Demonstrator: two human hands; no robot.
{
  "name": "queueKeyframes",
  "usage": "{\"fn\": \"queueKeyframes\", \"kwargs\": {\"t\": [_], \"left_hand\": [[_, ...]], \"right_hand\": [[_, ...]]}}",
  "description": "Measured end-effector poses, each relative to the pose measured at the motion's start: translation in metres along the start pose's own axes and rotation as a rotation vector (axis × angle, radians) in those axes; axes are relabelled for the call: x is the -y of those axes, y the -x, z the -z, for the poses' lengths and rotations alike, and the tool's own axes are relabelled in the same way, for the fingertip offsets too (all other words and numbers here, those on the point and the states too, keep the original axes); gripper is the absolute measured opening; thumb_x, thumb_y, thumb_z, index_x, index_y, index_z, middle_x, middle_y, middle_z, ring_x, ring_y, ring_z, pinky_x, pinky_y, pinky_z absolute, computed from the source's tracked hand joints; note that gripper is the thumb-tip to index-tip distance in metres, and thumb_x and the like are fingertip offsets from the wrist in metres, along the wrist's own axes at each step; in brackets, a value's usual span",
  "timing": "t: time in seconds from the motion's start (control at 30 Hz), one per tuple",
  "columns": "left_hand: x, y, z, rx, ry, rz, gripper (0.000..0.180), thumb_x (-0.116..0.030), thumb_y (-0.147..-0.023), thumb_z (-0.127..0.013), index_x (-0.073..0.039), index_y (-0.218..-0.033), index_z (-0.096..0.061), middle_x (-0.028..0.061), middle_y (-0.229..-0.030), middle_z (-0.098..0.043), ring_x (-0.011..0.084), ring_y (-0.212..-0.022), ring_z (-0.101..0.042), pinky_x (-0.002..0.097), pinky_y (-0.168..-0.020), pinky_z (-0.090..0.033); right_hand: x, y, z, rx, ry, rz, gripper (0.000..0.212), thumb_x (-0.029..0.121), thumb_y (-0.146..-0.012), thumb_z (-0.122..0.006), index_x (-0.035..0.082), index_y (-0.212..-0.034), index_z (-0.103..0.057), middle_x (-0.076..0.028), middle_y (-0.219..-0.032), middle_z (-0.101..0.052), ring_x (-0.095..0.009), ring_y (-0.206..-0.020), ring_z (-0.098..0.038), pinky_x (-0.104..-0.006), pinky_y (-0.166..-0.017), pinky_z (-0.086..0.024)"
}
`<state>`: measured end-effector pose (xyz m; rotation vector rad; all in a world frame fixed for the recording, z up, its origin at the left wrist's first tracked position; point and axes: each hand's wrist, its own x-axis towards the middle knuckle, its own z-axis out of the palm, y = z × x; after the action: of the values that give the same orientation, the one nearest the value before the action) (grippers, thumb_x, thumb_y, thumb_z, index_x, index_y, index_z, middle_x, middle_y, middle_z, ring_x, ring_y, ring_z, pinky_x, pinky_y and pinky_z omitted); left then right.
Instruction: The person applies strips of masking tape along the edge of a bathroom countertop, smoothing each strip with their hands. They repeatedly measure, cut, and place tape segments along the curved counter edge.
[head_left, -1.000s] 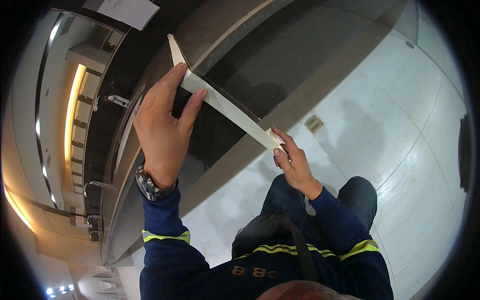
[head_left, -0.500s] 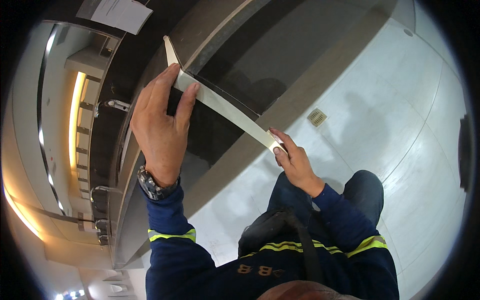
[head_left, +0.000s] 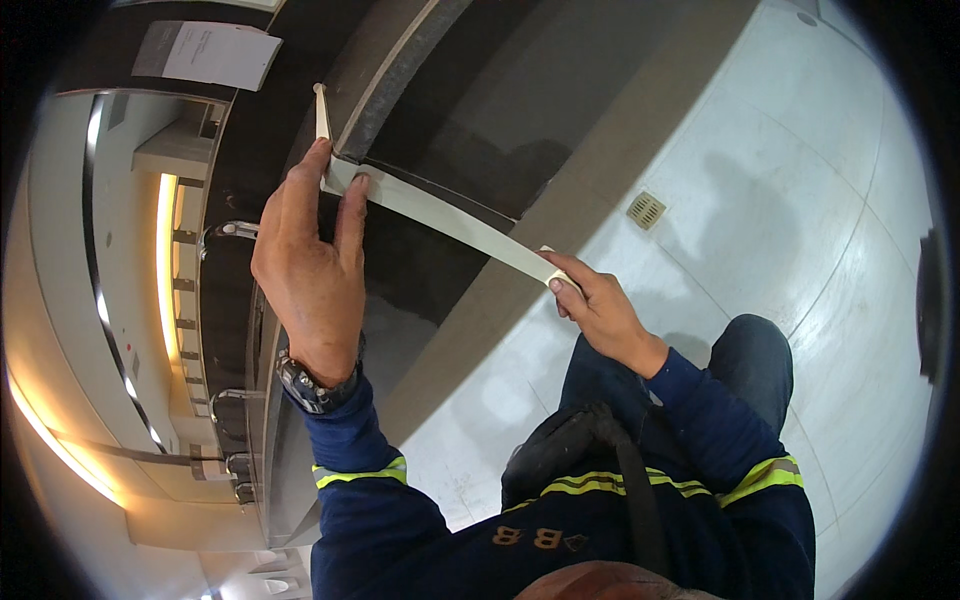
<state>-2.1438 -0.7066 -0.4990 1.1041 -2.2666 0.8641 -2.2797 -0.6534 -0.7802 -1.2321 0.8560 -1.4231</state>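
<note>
A long off-white strip that looks like tape (head_left: 450,218) bends over the corner of a dark counter ledge (head_left: 385,85) and runs taut down to the right across its dark panel. My left hand (head_left: 310,255), a black watch on its wrist, has its forefinger and thumb on the strip at that corner, one on either side of the bend. Beyond the fingers the strip's far end sticks out over the ledge. My right hand (head_left: 605,315) pinches the lower end between thumb and fingers. Those fingers partly hide that end.
Along the left runs a dark counter with metal taps (head_left: 235,230) beneath a lit mirror (head_left: 150,270). A white printed sheet (head_left: 220,55) lies at the upper left. On the right, a square drain (head_left: 646,210) is set in the pale tiled floor (head_left: 790,200).
The whole view has shifted slightly. My left fingers stay at the ledge corner, a little further left on the strip. My right hand keeps its pinch, slightly turned, and the strip remains stretched.
</note>
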Motion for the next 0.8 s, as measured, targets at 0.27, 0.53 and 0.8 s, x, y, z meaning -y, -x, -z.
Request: {"fn": "queueKeyframes", "kwargs": {"t": [0.27,0.53,0.8], "left_hand": [[0.003,0.002,-0.004,-0.032,-0.134,-0.09,0.037,-0.011,-0.091,-0.079,-0.004,-0.126,-0.07,0.0159,-0.106,-0.074,0.0303,-0.092,-0.073,0.0376,-0.079,-0.057],[0.0,-0.005,-0.003,-0.069,-0.172,-0.188,0.035,-0.007,-0.09,-0.078,-0.004,-0.124,-0.069,0.0124,-0.095,-0.071,0.027,-0.081,-0.069,0.0374,-0.071,-0.055],[-0.004,-0.006,0.003,0.026,-0.226,-0.117,0.031,-0.016,-0.097,-0.075,-0.006,-0.126,-0.07,0.0116,-0.1,-0.074,0.0229,-0.086,-0.071,0.0358,-0.074,-0.055]], "right_hand": [[-0.001,0.003,-0.01,0.057,0.011,0.057,0.041,0.025,-0.111,-0.05,0.008,-0.148,-0.054,-0.016,-0.082,-0.069,-0.023,-0.068,-0.067,-0.0356,-0.069,-0.053],[0.007,-0.002,-0.004,0.018,-0.048,0.064,0.043,0.025,-0.11,-0.053,0.007,-0.149,-0.054,-0.013,-0.08,-0.068,-0.021,-0.068,-0.066,-0.0333,-0.069,-0.053],[0.021,-0.037,0.013,0.126,-0.054,-0.146,0.045,0.022,-0.107,-0.05,0.002,-0.148,-0.053,-0.011,-0.091,-0.07,-0.017,-0.076,-0.067,-0.0317,-0.072,-0.054]]}}
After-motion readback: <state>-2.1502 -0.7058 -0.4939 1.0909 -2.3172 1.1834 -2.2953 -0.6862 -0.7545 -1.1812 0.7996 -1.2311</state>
